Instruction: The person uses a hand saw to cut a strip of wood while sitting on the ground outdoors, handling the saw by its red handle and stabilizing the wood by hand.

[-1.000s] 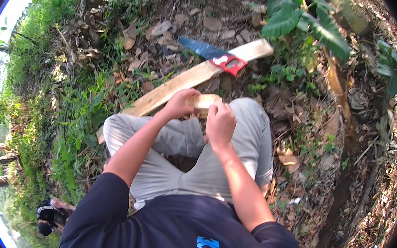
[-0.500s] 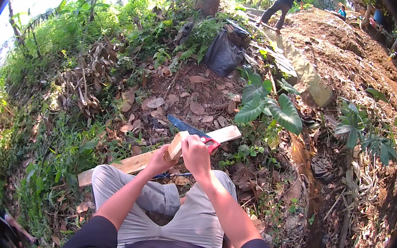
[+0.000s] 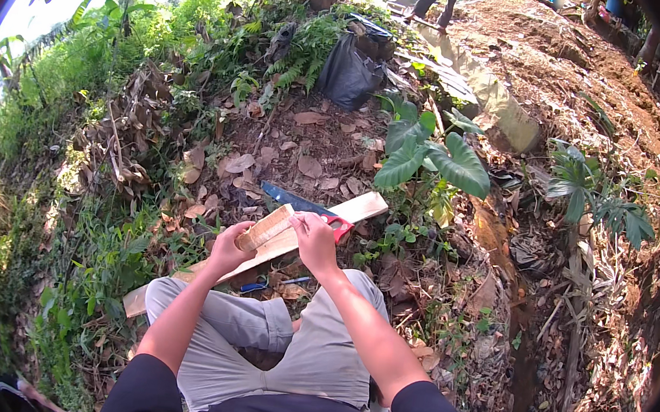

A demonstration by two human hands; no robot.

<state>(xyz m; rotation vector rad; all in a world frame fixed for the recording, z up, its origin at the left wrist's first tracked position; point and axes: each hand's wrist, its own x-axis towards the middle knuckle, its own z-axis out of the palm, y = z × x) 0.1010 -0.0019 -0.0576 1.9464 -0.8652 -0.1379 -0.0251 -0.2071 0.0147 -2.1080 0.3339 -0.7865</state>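
Hands (image 3: 275, 242) holding wood block (image 3: 265, 227), black bag (image 3: 348, 74) closed

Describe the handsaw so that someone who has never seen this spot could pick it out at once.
Start at the long pale wooden plank that slants across the leaf-strewn ground just beyond the seated person's knees. The handsaw lies flat against the plank's far end, just past the right hand. Its dark bluish blade and red handle set it apart from the brown leaves and bare wood around it.

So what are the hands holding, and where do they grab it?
Both hold a short wood block. The left hand grips its lower end; the right hand pinches its upper end with the fingers.
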